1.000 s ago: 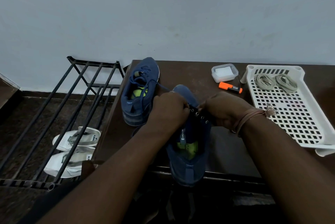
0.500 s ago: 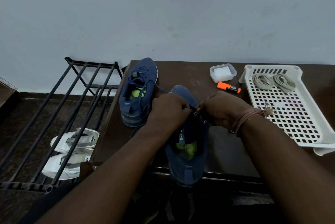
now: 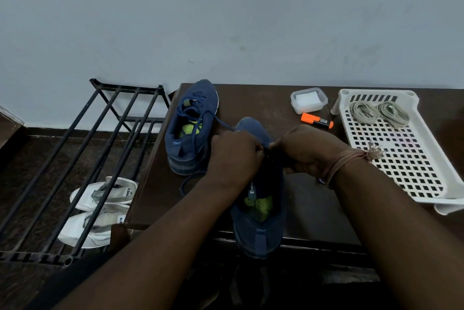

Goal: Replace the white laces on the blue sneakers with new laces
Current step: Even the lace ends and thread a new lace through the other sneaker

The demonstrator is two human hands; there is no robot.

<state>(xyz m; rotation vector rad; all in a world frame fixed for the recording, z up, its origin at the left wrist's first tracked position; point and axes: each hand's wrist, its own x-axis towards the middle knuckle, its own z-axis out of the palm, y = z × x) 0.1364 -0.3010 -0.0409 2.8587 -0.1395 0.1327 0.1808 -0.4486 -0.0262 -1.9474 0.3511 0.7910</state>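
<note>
Hands unmoved on near sneaker

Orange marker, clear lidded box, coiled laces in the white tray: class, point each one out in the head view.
orange marker (image 3: 316, 120), head view, on the middle of its barrel.
clear lidded box (image 3: 309, 99), head view, on its lid.
coiled laces (image 3: 363, 113), head view, on the left coil.

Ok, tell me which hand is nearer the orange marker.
Right. The right hand sits just below the orange marker on the near sneaker; the left hand is farther off, to the marker's lower left.
</note>
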